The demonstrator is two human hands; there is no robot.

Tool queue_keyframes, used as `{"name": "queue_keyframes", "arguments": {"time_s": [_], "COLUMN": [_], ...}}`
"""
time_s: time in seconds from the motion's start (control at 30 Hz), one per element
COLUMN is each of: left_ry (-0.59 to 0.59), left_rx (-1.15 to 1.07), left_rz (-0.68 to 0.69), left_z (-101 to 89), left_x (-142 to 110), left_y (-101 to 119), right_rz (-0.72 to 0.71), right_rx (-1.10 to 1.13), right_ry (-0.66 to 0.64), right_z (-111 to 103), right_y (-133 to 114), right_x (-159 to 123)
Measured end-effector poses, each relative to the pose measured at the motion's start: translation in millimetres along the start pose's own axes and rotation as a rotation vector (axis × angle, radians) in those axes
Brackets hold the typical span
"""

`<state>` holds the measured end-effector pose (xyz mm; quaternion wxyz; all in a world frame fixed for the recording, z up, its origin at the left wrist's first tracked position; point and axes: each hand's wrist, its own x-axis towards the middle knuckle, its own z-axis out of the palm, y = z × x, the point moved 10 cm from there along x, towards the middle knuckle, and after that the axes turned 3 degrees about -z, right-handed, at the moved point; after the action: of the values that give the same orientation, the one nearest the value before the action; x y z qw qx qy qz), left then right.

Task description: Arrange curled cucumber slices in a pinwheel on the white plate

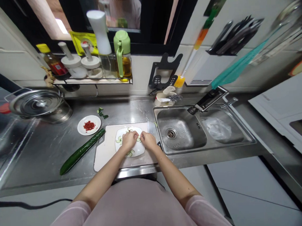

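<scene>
My left hand (128,140) and my right hand (147,139) meet over a white plate (120,133) that lies on a white cutting board (104,153). Thin cucumber slices (119,139) ring the plate. Both hands have their fingers curled and pinched together at the plate's middle, fingertips almost touching. What they pinch is too small to make out. A long whole cucumber (80,152) lies slanted on the steel counter, its tip on the board's left corner.
A small white dish of chopped red chilli (89,125) sits left of the board, with cucumber scraps (101,112) behind it. A steel pot (39,105) stands far left. The sink (183,131) and tap (208,101) lie to the right. Bottles fill the shelf (92,80).
</scene>
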<state>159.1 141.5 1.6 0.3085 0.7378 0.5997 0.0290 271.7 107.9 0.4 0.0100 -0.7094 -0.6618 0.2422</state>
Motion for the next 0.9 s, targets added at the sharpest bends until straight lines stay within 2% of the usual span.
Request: {"name": "queue_keyframes", "arguments": {"time_s": [0.17,0.27,0.37,0.53,0.67,0.77,0.9], "left_ry": [0.034,0.056,0.126,0.281,0.412,0.474,0.509], "left_rx": [-0.062,-0.132,-0.246,-0.462,-0.559,-0.596,-0.649], "left_rz": [-0.015,-0.039,-0.070,-0.150,-0.192,-0.211,-0.197], "left_z": [-7.9,-13.1,-23.6,-43.0,-57.8,-66.1,-75.3], "left_x": [-8,-14,-25,-50,-69,-80,-91], "left_y": [-6,-17,-40,-93,-130,-146,-155], "right_rz": [-0.009,-0.006,0.024,0.014,0.000,-0.008,-0.015], "right_rx": [-0.016,0.006,0.057,0.247,0.374,0.439,0.497], "right_ry": [0.011,0.037,0.104,0.250,0.341,0.388,0.399], "right_z": [-1,-6,-17,-36,-42,-42,-35], "right_y": [-2,0,8,19,24,27,33], "right_x": [1,0,-3,-13,-28,-41,-52]}}
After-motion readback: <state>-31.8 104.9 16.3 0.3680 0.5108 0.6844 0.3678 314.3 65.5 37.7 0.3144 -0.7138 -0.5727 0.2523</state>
